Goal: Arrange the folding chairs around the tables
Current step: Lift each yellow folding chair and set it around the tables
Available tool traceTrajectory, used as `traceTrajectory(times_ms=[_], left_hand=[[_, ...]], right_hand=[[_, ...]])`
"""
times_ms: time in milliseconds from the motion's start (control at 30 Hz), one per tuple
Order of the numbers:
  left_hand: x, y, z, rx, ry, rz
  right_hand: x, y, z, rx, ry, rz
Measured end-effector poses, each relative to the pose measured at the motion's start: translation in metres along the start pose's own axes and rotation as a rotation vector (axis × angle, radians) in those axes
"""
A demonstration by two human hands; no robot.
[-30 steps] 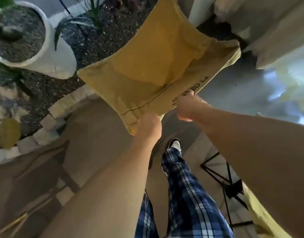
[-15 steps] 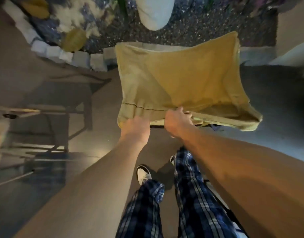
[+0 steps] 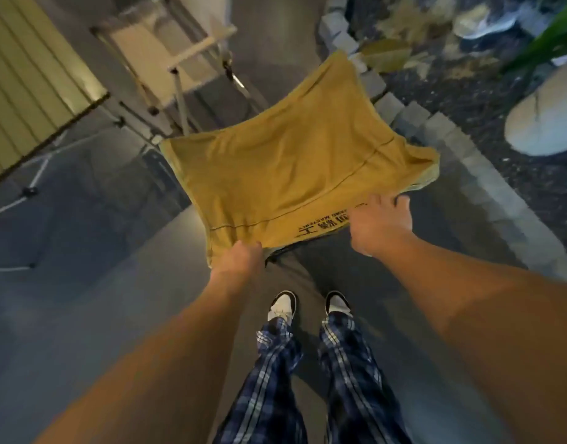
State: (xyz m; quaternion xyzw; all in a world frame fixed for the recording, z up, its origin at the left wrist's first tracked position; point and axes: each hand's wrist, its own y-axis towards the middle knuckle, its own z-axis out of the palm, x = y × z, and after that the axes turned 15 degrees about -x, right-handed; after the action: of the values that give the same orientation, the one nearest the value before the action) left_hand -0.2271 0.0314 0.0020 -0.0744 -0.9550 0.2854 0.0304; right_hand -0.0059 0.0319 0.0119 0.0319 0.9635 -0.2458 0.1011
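Beyond both hands' grip, left hand (image 3: 240,258) and right hand (image 3: 380,223) clamped on its near edge, yellow folding chair (image 3: 291,168).

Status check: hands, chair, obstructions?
Left hand and right hand both grip the yellow fabric folding chair. White-framed folding table just beyond it.

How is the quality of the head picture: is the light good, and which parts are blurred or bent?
Head view: dim light; the yellow chair fabric is fairly sharp, its printed lettering readable where the right hand grips it; the white table frame and stone edging are smeared by motion blur; wide-angle distortion stretches both forearms near the bottom edge.
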Motion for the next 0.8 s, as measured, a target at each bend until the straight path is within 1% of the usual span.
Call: traceTrajectory(times_ms=[33, 100, 133, 233, 267, 333, 400, 500, 567, 633, 733, 800], left_hand=[[0.008, -0.004, 0.003, -0.019, -0.036, -0.051], [0.033, -0.017, 0.012, -0.098, -0.095, -0.172], [0.047, -0.022, 0.018, -0.110, -0.132, -0.246], [0.096, -0.042, 0.036, -0.074, -0.154, -0.377], [0.107, -0.046, 0.038, -0.049, -0.148, -0.390], [0.134, -0.062, 0.044, -0.029, -0.141, -0.452], [0.169, -0.082, 0.054, -0.033, -0.149, -0.544], [0.215, -0.104, 0.069, -0.077, -0.193, -0.643], [0.240, -0.109, 0.075, -0.094, -0.258, -0.706], [0.263, -0.108, 0.080, -0.109, -0.291, -0.719], [0.290, -0.101, 0.082, -0.162, -0.312, -0.659], [0.305, -0.095, 0.083, -0.188, -0.275, -0.599]], right_hand=[[0.002, 0.006, -0.003, -0.030, -0.029, -0.017], [0.019, 0.023, -0.016, -0.123, -0.082, -0.104], [0.028, 0.031, -0.023, -0.166, -0.105, -0.145], [0.064, 0.050, -0.045, -0.248, -0.181, -0.251], [0.069, 0.053, -0.050, -0.254, -0.187, -0.258], [0.099, 0.057, -0.057, -0.267, -0.191, -0.331], [0.149, 0.057, -0.063, -0.255, -0.177, -0.416], [0.205, 0.054, -0.065, -0.141, -0.114, -0.419], [0.227, 0.050, -0.063, -0.121, -0.129, -0.400], [0.248, 0.044, -0.062, -0.125, -0.201, -0.374], [0.274, 0.035, -0.065, -0.086, -0.312, -0.301], [0.281, 0.030, -0.064, -0.088, -0.378, -0.290]])
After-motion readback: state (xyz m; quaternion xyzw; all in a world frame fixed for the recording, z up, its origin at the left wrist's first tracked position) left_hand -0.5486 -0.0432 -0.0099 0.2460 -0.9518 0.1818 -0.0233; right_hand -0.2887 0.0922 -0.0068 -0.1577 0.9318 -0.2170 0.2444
